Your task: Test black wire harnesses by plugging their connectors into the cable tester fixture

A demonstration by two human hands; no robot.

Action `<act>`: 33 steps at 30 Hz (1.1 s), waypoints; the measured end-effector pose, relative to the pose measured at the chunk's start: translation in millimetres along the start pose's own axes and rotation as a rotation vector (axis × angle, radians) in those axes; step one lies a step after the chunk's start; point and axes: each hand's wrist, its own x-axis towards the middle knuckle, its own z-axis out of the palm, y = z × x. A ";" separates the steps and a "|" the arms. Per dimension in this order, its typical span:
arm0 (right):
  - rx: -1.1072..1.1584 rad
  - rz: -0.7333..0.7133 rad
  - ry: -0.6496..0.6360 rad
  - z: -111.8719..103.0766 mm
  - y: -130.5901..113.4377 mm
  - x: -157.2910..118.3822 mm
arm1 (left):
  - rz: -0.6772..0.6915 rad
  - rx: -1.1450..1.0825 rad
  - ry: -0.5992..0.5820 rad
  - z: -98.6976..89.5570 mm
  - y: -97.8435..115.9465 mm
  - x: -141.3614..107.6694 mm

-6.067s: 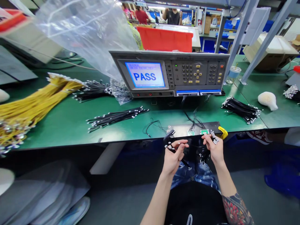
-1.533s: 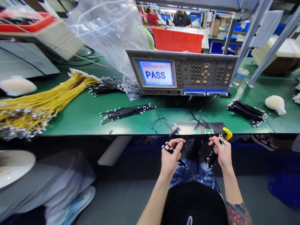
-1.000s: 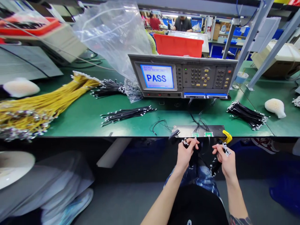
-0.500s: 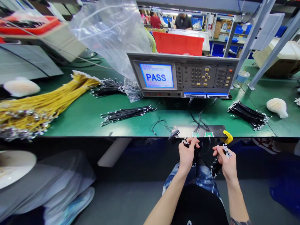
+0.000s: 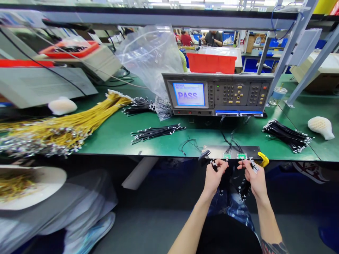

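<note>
My left hand point(image 5: 214, 176) is closed on black cables, with white connectors poking out at its knuckles; its fingertips are just below the left green circuit board point(image 5: 227, 156). A bundle of short black cables point(image 5: 244, 189) with white connectors hangs from my right hand point(image 5: 255, 176), which is closed around it. The right fingertips are right under the other green circuit board point(image 5: 241, 156). Both boards sit on a black fixture plate point(image 5: 212, 151) at the table edge, wired to a cable tester point(image 5: 219, 93) whose screen reads PASS.
Loose black cables point(image 5: 159, 132) lie left of the fixture, and a black cable bundle point(image 5: 287, 135) lies right. Yellow cables point(image 5: 79, 123) fill the table's left side. A yellow clamp handle point(image 5: 263, 159) juts out at the edge. A person's grey-clad leg point(image 5: 87, 204) is at lower left.
The view has tilted up and turned left. My right fingertips have come up close to the right board, and my left ones now sit just below the left board. The PASS text looks fainter.
</note>
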 end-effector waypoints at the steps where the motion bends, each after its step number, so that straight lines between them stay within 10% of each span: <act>1: 0.001 0.001 -0.024 2.9 -0.9 1.1 | -0.007 0.008 -0.045 -2.8 0.6 -1.9; 7: 0.130 0.095 -0.258 -18.5 -10.0 -10.0 | -0.088 0.007 -0.218 -22.4 10.6 -20.8; 12: 0.244 0.034 -0.201 -43.2 -21.3 -19.4 | -0.187 -0.052 -0.372 -25.6 19.6 -28.7; 21: -0.030 -0.026 -0.336 -12.0 -19.5 -21.6 | -0.356 -0.113 -0.732 -15.9 22.8 -38.7; 26: -0.126 0.065 -0.478 0.4 -18.2 -27.8 | -0.389 -0.144 -0.770 -15.7 22.7 -41.9; 33: -0.085 -0.107 -0.139 -5.8 -11.7 -24.3 | -0.361 -0.250 -0.602 -9.6 22.3 -36.4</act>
